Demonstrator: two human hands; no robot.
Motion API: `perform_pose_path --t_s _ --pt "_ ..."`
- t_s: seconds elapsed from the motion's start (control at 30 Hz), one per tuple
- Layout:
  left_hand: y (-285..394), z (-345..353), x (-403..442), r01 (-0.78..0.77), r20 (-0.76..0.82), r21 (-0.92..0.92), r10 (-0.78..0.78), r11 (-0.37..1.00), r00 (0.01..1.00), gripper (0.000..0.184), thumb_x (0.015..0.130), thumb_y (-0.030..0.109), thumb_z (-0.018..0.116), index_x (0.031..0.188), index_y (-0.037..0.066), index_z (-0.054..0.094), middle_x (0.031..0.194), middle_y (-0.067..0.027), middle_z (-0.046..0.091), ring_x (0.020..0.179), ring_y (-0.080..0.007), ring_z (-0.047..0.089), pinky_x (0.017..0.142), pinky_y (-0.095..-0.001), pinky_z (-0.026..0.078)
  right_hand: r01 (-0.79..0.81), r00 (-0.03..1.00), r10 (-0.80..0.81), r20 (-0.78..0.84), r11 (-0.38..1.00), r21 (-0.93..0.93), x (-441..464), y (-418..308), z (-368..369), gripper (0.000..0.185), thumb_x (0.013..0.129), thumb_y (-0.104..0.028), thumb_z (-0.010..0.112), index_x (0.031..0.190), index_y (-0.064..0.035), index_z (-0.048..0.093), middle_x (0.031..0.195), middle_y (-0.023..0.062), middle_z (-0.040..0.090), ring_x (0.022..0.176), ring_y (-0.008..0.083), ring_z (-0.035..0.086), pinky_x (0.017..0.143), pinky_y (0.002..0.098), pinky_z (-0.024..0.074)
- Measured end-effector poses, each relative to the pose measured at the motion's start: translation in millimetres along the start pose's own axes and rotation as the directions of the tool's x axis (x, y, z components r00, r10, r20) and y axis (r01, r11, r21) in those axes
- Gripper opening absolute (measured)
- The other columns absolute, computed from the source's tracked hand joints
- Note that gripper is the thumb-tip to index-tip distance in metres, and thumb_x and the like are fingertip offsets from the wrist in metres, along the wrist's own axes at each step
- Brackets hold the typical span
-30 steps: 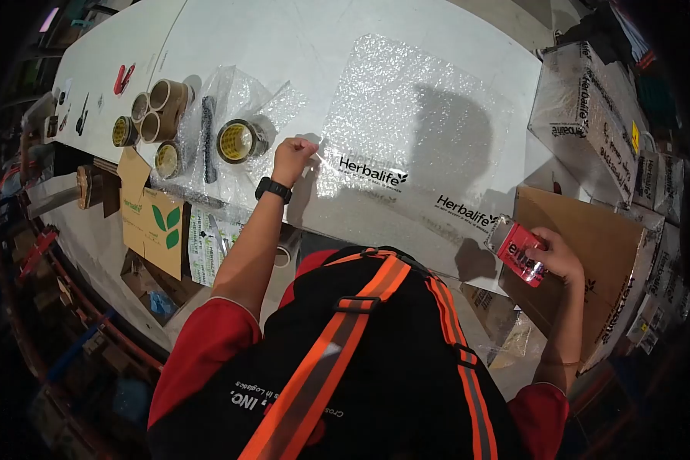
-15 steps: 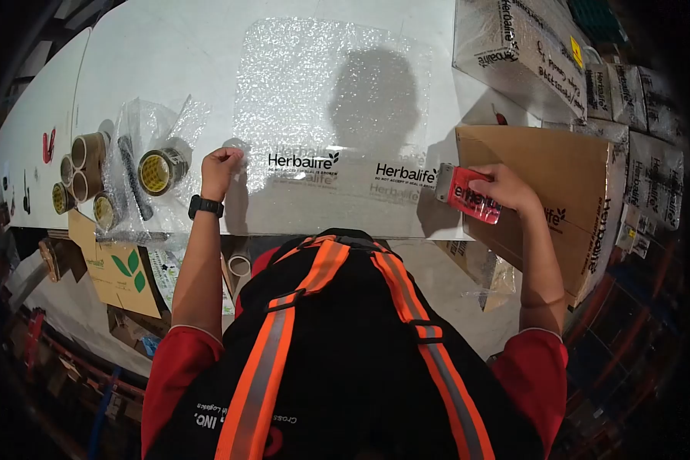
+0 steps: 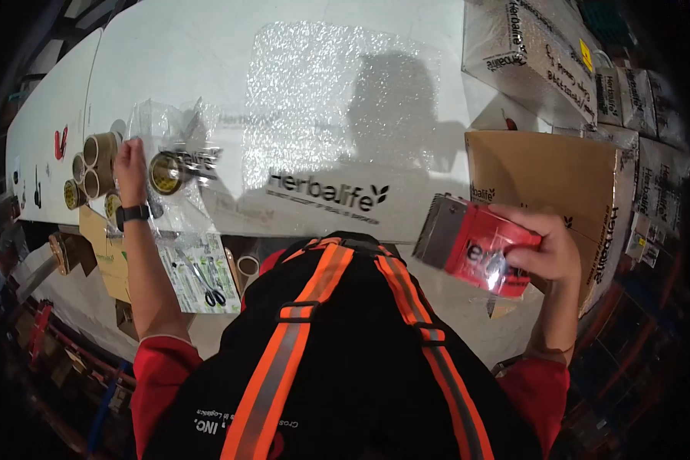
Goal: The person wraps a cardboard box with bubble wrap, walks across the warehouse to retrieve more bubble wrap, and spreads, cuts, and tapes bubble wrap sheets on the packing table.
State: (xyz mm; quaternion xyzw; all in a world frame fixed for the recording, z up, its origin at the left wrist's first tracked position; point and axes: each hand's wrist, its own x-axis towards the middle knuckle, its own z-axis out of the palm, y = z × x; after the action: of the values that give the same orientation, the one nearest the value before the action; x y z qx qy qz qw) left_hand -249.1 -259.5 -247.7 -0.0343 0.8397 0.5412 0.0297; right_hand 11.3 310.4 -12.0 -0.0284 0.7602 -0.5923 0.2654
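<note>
My right hand (image 3: 548, 241) is wrapped around a red tape dispenser (image 3: 487, 249), lifted over the table's front edge with its grey blade end pointing left. A strip of clear packing tape (image 3: 326, 193) printed "Herbalife" stretches leftward from the dispenser, over the lower part of a flat bubble wrap sheet (image 3: 299, 92). My left hand (image 3: 132, 165), a watch on its wrist, is closed in a pinch at the tape's far end, though the tape at the fingers is hard to see. Below the strip, its shadow shows on the white table (image 3: 176, 61).
Tape rolls (image 3: 166, 173) and brown cardboard cores (image 3: 98, 149) stand by my left hand with crumpled clear plastic. Scissors (image 3: 211, 287) lie lower on a printed sheet. An open cardboard box (image 3: 540, 165) stands right, a wrapped box (image 3: 525, 54) behind it.
My left hand has moved left, drawing out a longer tape strip. My right hand has raised the dispenser toward me, and it looks larger and tilted.
</note>
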Motion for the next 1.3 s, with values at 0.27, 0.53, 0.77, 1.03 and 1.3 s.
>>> perform_pose_path --t_s 0.27,0.53,0.77,1.03,1.3 --pt "-1 113 -84 0.142 0.225 -0.081 -0.121 0.987 0.967 0.013 0.091 0.018 0.053 0.082 0.008 0.055 0.069 0.0025 0.054 0.055 -0.0029 0.043 0.049 -0.0176 0.035 -0.539 0.821 0.521 -0.233 0.842 -0.016 2 71 -19 0.042 0.077 -0.006 0.064 0.117 0.0011 0.056 0.094 0.0062 0.065 0.08 0.0087 0.056 0.076 0.0249 0.0471" --pt "-33 132 -101 -0.052 0.111 -0.015 0.053 0.999 0.992 0.007 0.086 0.009 0.057 0.084 0.003 0.06 0.079 0.0001 0.058 0.078 -0.0105 0.053 0.068 -0.0238 0.045 -0.619 0.785 0.574 -0.23 0.728 -0.296 25 84 -29 0.037 0.073 -0.01 0.065 0.107 0.0031 0.061 0.091 0.0077 0.065 0.08 0.0129 0.058 0.076 0.028 0.0471" --pt "-27 135 -97 0.341 0.332 -0.117 -0.287 0.933 0.899 0.008 0.085 0.01 0.061 0.089 0.003 0.062 0.072 0.0038 0.057 0.065 -0.0052 0.051 0.061 -0.0201 0.043 -0.616 0.782 0.571 -0.25 0.767 -0.177 27 107 -29 0.04 0.073 -0.011 0.066 0.109 0.0045 0.06 0.09 0.0106 0.066 0.079 0.0133 0.06 0.076 0.0285 0.0476" --pt "-46 143 -83 0.256 0.326 -0.029 -0.233 0.966 0.916 0.027 0.08 0.004 0.064 0.107 0.0 0.061 0.075 0.0009 0.06 0.066 -0.0062 0.053 0.063 -0.021 0.045 -0.606 0.787 0.549 -0.282 0.774 -0.184 28 131 -31 0.041 0.073 -0.011 0.067 0.11 0.0048 0.059 0.09 0.0101 0.066 0.08 0.0134 0.06 0.077 0.0278 0.0472" --pt "-58 148 -77 0.268 0.272 -0.022 -0.253 0.963 0.929 0.066 0.073 -0.001 0.068 0.132 0.0 0.038 0.07 -0.0019 0.058 0.064 -0.0072 0.054 0.06 -0.0218 0.046 -0.609 0.786 0.545 -0.293 0.764 -0.213 39 142 -34 0.04 0.072 -0.012 0.067 0.109 0.0017 0.06 0.089 0.0102 0.067 0.078 0.0139 0.061 0.075 0.0277 0.0476"
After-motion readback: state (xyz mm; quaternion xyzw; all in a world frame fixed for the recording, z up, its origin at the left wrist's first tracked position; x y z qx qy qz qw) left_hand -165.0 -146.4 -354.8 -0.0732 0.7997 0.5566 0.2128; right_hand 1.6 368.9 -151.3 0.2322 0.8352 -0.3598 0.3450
